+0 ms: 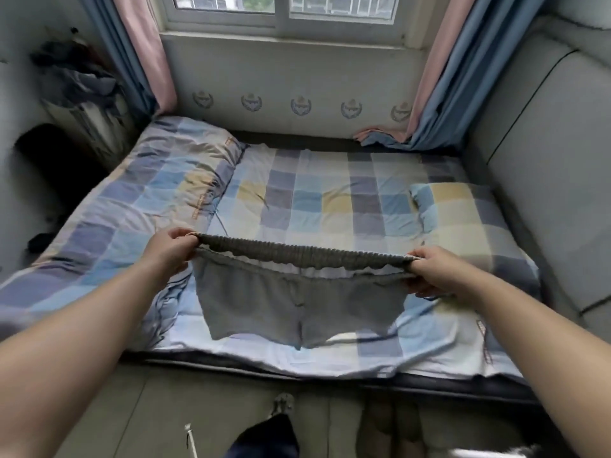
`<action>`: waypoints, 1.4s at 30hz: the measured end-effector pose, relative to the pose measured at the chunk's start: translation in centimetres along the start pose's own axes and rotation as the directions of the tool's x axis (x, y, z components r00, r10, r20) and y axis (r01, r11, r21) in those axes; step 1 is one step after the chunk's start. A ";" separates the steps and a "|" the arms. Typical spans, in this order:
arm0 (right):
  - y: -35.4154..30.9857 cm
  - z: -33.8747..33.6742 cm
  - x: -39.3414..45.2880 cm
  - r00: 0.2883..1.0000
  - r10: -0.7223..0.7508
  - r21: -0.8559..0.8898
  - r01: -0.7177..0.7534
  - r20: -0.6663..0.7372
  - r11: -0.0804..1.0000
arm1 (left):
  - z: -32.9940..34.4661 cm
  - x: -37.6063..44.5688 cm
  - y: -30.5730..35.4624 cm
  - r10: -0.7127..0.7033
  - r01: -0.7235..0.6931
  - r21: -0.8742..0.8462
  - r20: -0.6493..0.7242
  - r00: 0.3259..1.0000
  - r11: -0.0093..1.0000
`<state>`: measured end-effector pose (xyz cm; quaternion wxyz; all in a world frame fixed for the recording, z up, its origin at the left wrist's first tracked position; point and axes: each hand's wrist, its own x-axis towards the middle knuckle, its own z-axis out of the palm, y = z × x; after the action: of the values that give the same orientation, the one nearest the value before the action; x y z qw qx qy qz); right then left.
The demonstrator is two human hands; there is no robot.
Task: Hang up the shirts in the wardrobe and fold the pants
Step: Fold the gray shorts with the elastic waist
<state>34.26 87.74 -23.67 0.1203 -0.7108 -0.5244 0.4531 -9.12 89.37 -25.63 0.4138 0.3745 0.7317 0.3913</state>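
Note:
A pair of grey shorts [297,302] with a ribbed elastic waistband hangs spread out above the near part of the bed [330,200]. My left hand [172,251] pinches the left end of the waistband. My right hand [436,272] pinches the right end. The waistband is stretched taut between them and the two legs hang down toward the front edge of the mattress. No shirts lie on the bed.
A folded checked quilt [139,206] lies on the bed's left side and a checked pillow [463,219] on the right. A padded grey wall panel [545,176] borders the right. Dark clothes [79,81] hang at far left. Curtains [139,51] frame the window.

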 end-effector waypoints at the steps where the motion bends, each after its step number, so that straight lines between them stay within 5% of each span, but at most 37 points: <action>1: 0.2 0.3 -0.5 1.000 -0.001 0.027 0.001 0.005 1.000 | 0.0 -0.6 -0.3 -0.004 0.004 -0.029 -0.007 1.000 1.000; 8: 1.8 2.1 -0.1 0.998 0.068 0.332 -0.065 0.002 0.941 | 2.0 -1.7 -2.4 -0.117 0.108 -0.303 -0.013 0.993 0.947; 13: 1.8 4.8 5.3 0.971 0.239 0.700 -0.165 -0.008 0.695 | 5.3 2.4 -4.1 -0.243 0.235 -0.389 0.029 0.970 0.891; 22: 4.0 11.2 24.8 0.839 0.542 0.849 -0.246 -0.056 0.468 | 16.9 19.6 -10.7 -0.496 0.444 -0.424 -0.015 0.868 0.789; 29: 6.1 15.3 42.6 0.817 0.567 0.851 -0.226 -0.100 0.475 | 22.6 34.3 -16.1 -0.472 0.436 -0.289 -0.065 0.879 0.852; 36: 7.9 16.8 55.5 0.824 0.478 0.696 -0.151 -0.304 0.702 | 28.0 45.0 -19.1 -0.370 0.346 -0.270 -0.042 0.928 0.898; 39: 7.7 17.8 58.7 0.894 0.412 0.760 -0.143 -0.175 0.633 | 29.2 47.7 -20.6 -0.345 0.340 -0.302 0.038 0.938 0.891; 42: 7.9 20.3 60.2 0.919 0.375 0.667 -0.205 -0.120 0.716 | 28.7 49.2 -23.6 -0.339 0.348 -0.198 0.081 0.937 0.916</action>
<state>26.00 129.64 -71.36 0.3470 -0.7505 -0.1992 0.5260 -7.18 130.03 -71.86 0.5294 0.2031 0.7313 0.3790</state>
